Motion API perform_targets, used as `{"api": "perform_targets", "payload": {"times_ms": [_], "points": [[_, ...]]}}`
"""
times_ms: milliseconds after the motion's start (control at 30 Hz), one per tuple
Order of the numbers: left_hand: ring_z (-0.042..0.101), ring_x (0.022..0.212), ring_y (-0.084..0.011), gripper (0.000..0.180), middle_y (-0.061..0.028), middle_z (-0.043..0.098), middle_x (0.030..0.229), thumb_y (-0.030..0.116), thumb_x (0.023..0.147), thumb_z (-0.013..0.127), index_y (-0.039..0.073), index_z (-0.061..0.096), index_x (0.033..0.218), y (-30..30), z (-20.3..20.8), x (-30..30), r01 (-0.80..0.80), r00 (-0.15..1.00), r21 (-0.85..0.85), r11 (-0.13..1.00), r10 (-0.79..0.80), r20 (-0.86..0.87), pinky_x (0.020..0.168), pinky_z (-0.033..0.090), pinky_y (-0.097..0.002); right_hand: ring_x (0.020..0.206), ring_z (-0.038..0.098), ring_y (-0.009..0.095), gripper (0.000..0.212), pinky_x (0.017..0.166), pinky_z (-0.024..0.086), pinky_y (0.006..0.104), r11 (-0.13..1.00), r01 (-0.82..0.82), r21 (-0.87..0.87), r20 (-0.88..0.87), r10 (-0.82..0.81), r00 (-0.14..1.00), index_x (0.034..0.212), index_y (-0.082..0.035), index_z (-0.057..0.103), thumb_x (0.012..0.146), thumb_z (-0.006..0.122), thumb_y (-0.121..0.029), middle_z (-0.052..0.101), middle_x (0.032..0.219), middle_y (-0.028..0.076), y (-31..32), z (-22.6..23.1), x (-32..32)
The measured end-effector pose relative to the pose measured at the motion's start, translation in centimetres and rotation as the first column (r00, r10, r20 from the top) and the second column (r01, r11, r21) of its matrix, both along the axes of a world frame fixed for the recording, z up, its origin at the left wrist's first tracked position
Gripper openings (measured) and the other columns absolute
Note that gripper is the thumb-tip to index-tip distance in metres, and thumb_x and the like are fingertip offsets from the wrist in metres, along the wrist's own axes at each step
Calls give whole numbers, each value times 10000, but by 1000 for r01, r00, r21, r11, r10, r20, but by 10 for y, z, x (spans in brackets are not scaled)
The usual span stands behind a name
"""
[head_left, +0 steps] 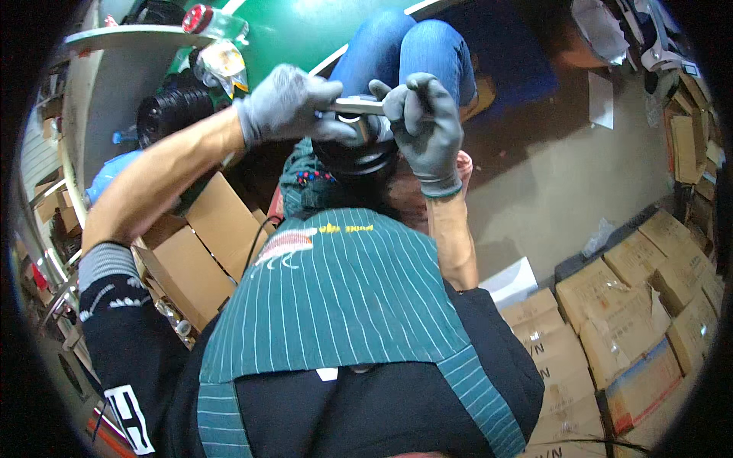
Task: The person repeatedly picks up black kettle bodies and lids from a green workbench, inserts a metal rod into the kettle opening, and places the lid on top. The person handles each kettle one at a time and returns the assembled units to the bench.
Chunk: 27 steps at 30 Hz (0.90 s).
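Both my hands wear grey gloves and are raised over my lap, near the jeans-covered knees (435,57). Between them lies a short, flat, light metal piece (359,106). The fingers of my left hand (289,105) are closed on its left end. My right hand (424,126) has thumb and bent fingers at its right end, gripping it. Just below is a silver, rounded metal part (357,126), close to my left fingertips; whether they touch it I cannot tell. Black round rings or discs (357,162) sit lower, partly hidden by the hands and apron.
A green work surface (298,30) lies ahead. At left are a clear jar with a red lid (200,21), black coiled material (174,114) and an open cardboard box (191,267). Stacked cartons (618,305) stand at right, beside a white sheet (510,284).
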<state>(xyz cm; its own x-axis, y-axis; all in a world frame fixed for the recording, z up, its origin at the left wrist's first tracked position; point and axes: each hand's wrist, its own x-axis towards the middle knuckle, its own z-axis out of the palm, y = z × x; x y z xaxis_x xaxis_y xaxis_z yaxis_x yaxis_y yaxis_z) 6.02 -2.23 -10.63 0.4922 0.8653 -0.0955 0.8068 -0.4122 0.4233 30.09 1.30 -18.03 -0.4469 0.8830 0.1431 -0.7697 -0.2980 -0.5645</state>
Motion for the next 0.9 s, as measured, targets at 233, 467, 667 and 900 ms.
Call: {"api": "perform_targets", "payload": {"times_ms": [233, 467, 667, 900], "points": [[652, 668, -312, 618, -78, 582, 744, 635, 768, 883, 106, 593, 900, 71, -34, -12, 511, 834, 146, 847, -529, 157, 586, 510, -417, 718, 452, 249, 509, 975, 403, 492, 902, 140, 407, 66, -182, 981, 670, -133, 506, 1122, 340, -296, 457, 640, 31, -46, 30, 14], [636, 627, -317, 239, -128, 612, 710, 290, 998, 640, 60, 684, 949, 66, -37, -12, 204, 856, -36, 978, -161, 491, 621, 509, -388, 655, 485, 240, 523, 928, 469, 516, 960, 142, 242, 112, -173, 979, 604, -138, 526, 1086, 478, -335, 498, 570, 15, -35, 40, 17], [567, 538, -219, 438, -61, 520, 603, 320, 1144, 414, 66, 642, 868, 71, -46, -10, 240, 810, -163, 957, -105, 577, 550, 464, -345, 563, 439, 207, 424, 808, 453, 499, 852, 211, 479, 47, -265, 963, 671, -165, 444, 1091, 399, -202, 445, 556, -2, -39, 22, 13], [623, 623, -385, 306, -162, 563, 663, 291, 1077, 580, 106, 587, 833, 104, -77, 23, 337, 792, 109, 935, -344, 504, 579, 480, -469, 699, 580, 266, 484, 973, 503, 568, 863, 114, 492, 432, -356, 829, 548, -101, 544, 967, 637, -324, 514, 563, 15, -71, 48, 24]]}}
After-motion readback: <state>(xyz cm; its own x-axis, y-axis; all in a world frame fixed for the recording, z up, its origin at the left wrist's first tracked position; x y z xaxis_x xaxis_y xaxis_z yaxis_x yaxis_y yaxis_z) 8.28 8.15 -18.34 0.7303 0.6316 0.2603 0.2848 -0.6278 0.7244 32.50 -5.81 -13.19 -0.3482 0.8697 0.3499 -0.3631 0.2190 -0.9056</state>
